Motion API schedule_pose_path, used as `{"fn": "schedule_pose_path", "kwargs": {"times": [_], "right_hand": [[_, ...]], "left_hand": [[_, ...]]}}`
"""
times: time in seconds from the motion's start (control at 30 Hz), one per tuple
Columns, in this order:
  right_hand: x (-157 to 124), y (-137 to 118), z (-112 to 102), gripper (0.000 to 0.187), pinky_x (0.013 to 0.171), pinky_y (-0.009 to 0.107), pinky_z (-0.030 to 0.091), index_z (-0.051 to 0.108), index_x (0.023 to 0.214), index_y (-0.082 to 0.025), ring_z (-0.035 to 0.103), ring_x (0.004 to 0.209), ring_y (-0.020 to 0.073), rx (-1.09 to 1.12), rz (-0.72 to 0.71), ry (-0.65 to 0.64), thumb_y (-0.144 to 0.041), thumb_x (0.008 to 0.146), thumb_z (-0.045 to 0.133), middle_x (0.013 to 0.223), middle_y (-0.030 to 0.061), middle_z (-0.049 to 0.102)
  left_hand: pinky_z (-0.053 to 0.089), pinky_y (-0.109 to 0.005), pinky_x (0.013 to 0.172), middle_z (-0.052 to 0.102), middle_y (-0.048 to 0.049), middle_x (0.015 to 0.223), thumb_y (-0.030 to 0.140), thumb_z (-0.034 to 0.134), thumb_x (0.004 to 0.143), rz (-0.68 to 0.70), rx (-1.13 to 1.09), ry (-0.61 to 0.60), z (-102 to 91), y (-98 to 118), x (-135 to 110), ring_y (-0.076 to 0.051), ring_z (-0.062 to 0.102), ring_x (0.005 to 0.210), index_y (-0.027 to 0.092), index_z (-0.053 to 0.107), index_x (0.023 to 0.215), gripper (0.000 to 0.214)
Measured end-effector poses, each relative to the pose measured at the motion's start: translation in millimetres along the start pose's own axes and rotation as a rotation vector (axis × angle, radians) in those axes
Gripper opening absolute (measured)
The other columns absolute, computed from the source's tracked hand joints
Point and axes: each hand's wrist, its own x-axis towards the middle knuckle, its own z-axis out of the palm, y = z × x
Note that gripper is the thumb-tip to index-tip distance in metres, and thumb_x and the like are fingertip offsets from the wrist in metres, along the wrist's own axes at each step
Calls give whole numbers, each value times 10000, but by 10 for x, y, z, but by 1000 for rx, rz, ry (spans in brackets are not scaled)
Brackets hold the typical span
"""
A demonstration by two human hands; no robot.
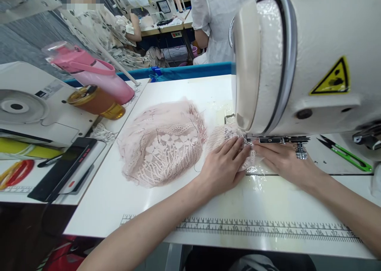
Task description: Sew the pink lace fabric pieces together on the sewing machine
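My left hand point(224, 161) lies flat on a piece of pale pink lace point(218, 136), fingers stretched toward the sewing machine's needle area. The lace runs under the head of the white sewing machine point(268, 64). From the other side, my right hand point(285, 159) reaches in with its fingers extended beside the lace edge; the metal parts of the machine point(279, 139) cover some of it. To the left of my left hand rests a bundled heap of pink lace and mesh point(166, 144) on the white table.
Green thread snips point(348, 153) lie right of my right hand. A printed ruler point(253, 229) runs along the front edge. At left are a pink bottle point(95, 74), an amber cup point(98, 102) and a black-and-white device point(65, 169). Two people sit beyond the blue rail point(193, 70).
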Motion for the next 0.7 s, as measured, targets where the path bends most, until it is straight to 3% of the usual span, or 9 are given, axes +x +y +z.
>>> {"fn": "schedule_pose_path", "kwargs": {"times": [0.1,0.17,0.3,0.57,0.7], "right_hand": [[12,-21,-20,323,644,289,493,641,1136,-172,655,835,163,-94,-68,50,-79,869,484,1131,42,692],[9,-51,-48,319,600,292,469,651,1107,-164,644,817,166,-157,-88,74,-57,862,477,1116,33,698],[-24,-100,-81,370,621,278,470,636,1141,-130,620,996,173,-182,-138,85,-1,849,450,1192,53,667],[16,-168,-78,320,909,327,483,640,1119,-129,601,1082,183,-150,-158,52,-17,870,474,1176,70,671],[70,-206,-62,242,901,324,484,646,1077,-122,620,1038,177,-91,-160,93,-79,872,525,1116,61,693]], "left_hand": [[355,-414,1126,475,-119,1418,360,434,960,11,17,6,3,-6,-6,-275,381,1361,119,468,1376,481],[343,-409,1136,473,-107,1421,287,432,962,93,38,45,10,-13,-18,-258,403,1349,108,493,1349,431],[369,-357,1126,540,-117,1350,163,405,958,245,51,137,21,-36,-44,-216,493,1281,52,552,1275,366],[372,-375,1128,538,-99,1349,197,373,943,211,-24,74,-23,-157,-52,-204,470,1297,74,554,1281,403],[384,-413,1115,532,-105,1359,236,387,943,188,-53,72,-27,-191,-71,-223,470,1299,80,541,1294,413]]}}
